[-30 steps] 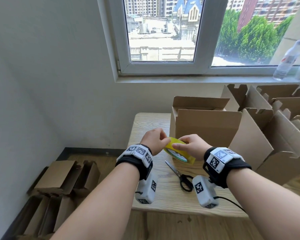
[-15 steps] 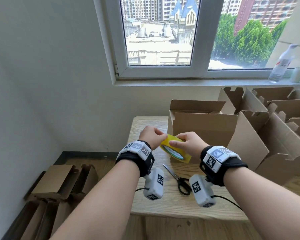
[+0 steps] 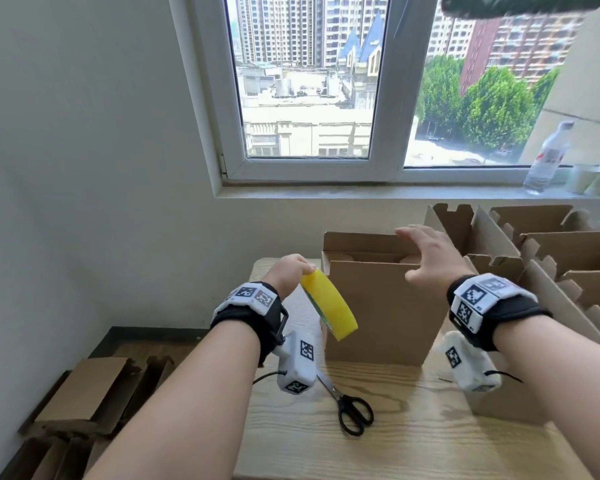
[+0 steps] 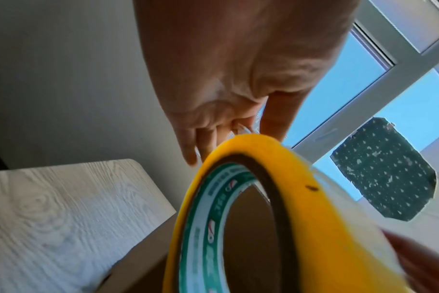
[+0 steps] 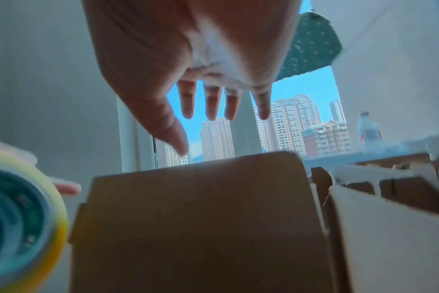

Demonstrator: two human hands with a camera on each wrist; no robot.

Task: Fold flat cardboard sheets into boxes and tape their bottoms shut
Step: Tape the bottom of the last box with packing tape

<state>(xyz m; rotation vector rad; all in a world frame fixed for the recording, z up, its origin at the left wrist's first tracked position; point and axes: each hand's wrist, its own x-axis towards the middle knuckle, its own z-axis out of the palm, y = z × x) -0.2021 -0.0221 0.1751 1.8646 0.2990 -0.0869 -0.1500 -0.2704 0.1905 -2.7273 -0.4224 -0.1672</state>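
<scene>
Tape is what the left hand (image 3: pixel 290 271) holds. It is a yellow tape roll (image 3: pixel 329 308) with a green and white ring inside. The fingers (image 4: pixel 206 138) pinch the top edge of the roll, and the rest of the roll hangs down and tips toward the person. In the left wrist view the roll (image 4: pixel 276 218) fills the low part of the picture, right under the fingertips.

Just past the roll, on its right side, stands the cardboard box (image 3: pixel 378 306). It sits upright on the wooden table (image 3: pixel 395 438). Its top is open and a flap stands up at the back. The roll is very near the box's front wall, but the pictures do not show if they touch.

Up above the box top is the right hand (image 3: pixel 428 252). It holds nothing. Its fingers (image 5: pixel 211 101) are straight and spread apart, with the thumb sticking out to the side. In the right wrist view the hand (image 5: pixel 188 49) is in the air over the brown box (image 5: pixel 201 218) and does not touch it.

Below the left hand, on the table, lie black scissors (image 3: pixel 347 403), well apart from both hands. To the right of the right hand stand more cardboard pieces (image 3: pixel 551 271) with notched edges. Down on the floor, far under the left arm, lies a pile of cardboard (image 3: pixel 84 393). A clear bottle (image 3: pixel 548 157) stands on the windowsill, far beyond the right hand.
</scene>
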